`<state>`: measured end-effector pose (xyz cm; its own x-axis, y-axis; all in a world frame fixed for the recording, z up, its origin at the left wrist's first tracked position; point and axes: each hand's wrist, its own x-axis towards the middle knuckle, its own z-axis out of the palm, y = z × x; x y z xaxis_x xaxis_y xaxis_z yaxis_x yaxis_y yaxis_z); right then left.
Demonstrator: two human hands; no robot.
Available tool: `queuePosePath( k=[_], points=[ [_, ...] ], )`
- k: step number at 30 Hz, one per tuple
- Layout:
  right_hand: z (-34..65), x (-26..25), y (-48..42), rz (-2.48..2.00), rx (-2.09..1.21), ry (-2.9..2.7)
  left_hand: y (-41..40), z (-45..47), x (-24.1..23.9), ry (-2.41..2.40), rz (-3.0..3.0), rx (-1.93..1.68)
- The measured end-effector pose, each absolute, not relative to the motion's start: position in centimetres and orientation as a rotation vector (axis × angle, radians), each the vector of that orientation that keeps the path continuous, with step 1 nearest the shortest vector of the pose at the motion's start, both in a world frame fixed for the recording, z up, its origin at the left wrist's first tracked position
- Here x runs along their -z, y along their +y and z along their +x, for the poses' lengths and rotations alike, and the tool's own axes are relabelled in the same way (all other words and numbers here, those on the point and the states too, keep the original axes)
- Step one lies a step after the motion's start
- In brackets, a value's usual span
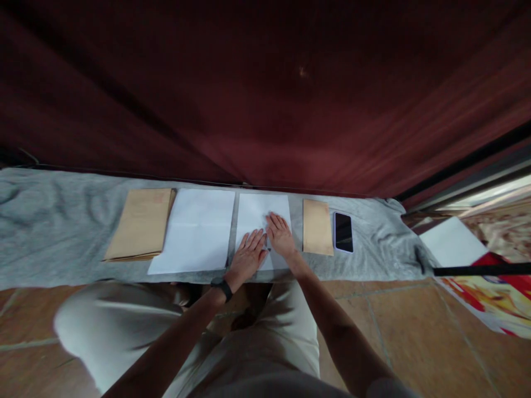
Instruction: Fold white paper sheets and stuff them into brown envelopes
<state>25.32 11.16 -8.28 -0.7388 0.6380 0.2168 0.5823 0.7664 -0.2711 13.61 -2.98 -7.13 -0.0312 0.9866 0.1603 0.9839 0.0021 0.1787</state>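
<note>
Both my hands lie flat on a folded white sheet of paper (pixel 257 213) that rests on a grey cloth (pixel 62 221). My left hand (pixel 248 255) presses the sheet's near edge, fingers stretched out, with a black band on its wrist. My right hand (pixel 280 235) lies palm down on the sheet's right half, fingers together and extended. Neither hand holds anything. Left of the sheet lies a larger white paper (pixel 194 229), and further left a stack of brown envelopes (pixel 141 224). A single brown envelope (pixel 317 226) lies just right of my right hand.
A dark phone (pixel 343 232) lies at the cloth's right part. A dark red curtain (pixel 265 94) hangs behind. My knees in light trousers (pixel 124 326) are on a tiled floor. At the right are a white sheet (pixel 450 242), a black bar (pixel 481 270) and a colourful print (pixel 493 298).
</note>
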Motion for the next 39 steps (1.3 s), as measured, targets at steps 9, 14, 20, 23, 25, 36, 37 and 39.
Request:
queuePosePath(
  k=[9, 14, 20, 23, 25, 36, 37, 39],
  points=[
    [22.0, 8.3, 15.2, -0.804, -0.195, -2.796, -4.2, 13.7, 6.8, 2.17, 2.189, -0.388],
    [21.0, 7.9, 17.6, -0.921, -0.192, -2.791, -5.0, 13.8, 6.6, 2.136, 2.215, -0.41],
    [21.3, 8.0, 16.7, -0.996, -0.162, -2.762, -5.2, 13.8, 6.6, 2.138, 2.221, -0.406],
    [22.7, 8.4, 14.7, -0.965, -0.148, -2.745, -5.3, 13.8, 6.6, 2.142, 2.23, -0.408],
    [23.9, 8.6, 13.2, -0.948, -0.144, -2.735, -5.3, 13.8, 6.5, 2.138, 2.241, -0.41],
    [30.2, 7.6, 6.2, -0.938, -0.156, -2.746, -5.4, 13.8, 6.4, 2.125, 2.237, -0.446],
    [30.4, 7.6, 5.9, -0.937, -0.161, -2.741, -5.4, 13.8, 6.4, 2.13, 2.226, -0.454],
    [30.7, 7.4, 5.5, -0.942, -0.172, -2.728, -5.1, 13.9, 6.6, 2.149, 2.194, -0.485]
  ],
)
